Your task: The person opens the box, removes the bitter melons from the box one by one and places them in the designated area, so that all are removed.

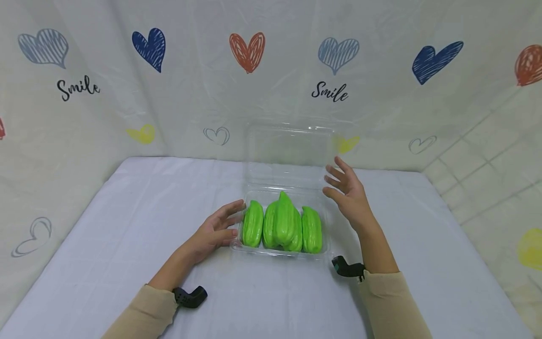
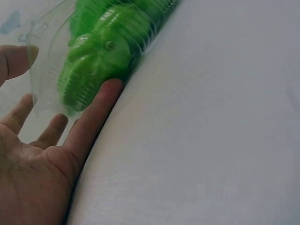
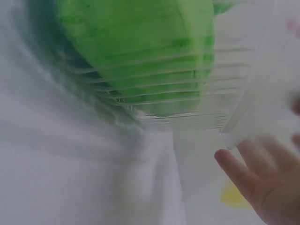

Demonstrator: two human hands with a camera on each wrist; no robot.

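A clear plastic clamshell box (image 1: 275,253) lies on the white cloth with its lid (image 1: 290,155) raised at the back. Inside it are several glossy green, ridged, pepper-shaped pieces (image 1: 284,223), one lying on top of the others. At the box's left side is my left hand (image 1: 217,228), fingers extended; in the left wrist view the thumb (image 2: 101,96) reaches along the box's lower edge. My right hand (image 1: 349,195) is raised to the right of the lid, its fingers spread and holding nothing. In the right wrist view its fingers (image 3: 234,168) are near the box's rim.
A white cloth (image 1: 169,188) covers the table. Behind it hangs a pale curtain (image 1: 279,94) printed with hearts and "Smile". Black wrist cameras (image 1: 190,297) are strapped to both forearms.
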